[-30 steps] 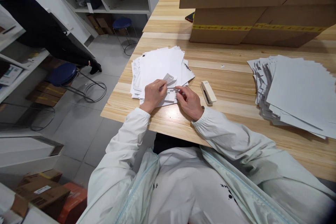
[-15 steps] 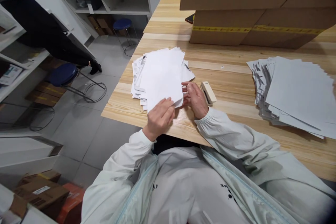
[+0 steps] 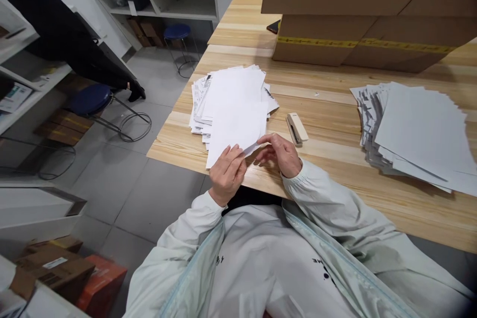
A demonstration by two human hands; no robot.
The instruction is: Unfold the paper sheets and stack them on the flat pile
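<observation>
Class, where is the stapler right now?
The stapler lies on the wooden table, just beyond the right hand, right of the near paper stack.

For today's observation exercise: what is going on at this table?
A person in a pale jacket holds a white sheet by its near edge, left hand and right hand pinching it above the wooden table. Beyond it lies a stack of papers, a stapler to the right, and another paper pile farther right.

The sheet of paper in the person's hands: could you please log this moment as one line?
left hand: holds sheet | right hand: pinches sheet's near corner | sheet: lifted over left pile | stapler: on table, untouched
</observation>
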